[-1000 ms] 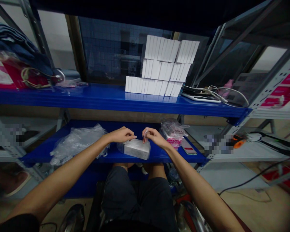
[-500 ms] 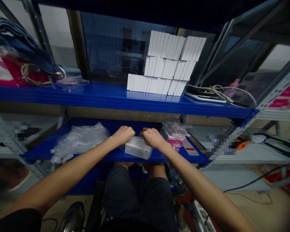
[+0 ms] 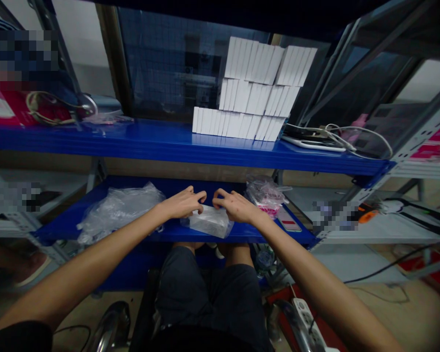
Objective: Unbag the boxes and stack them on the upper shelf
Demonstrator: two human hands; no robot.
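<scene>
Curling my left hand (image 3: 185, 202) and right hand (image 3: 234, 205), whether pinching I couldn't tell, I had the film-wrapped box (image 3: 209, 226) just below them, long axis running left-to-right.

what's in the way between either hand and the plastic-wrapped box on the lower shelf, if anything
Nothing visible is. The left hand and right hand are close to the plastic-wrapped box, though contact is unclear. The clear plastic pile lies off to its left and the pink pack to its right, neither in between.
</scene>
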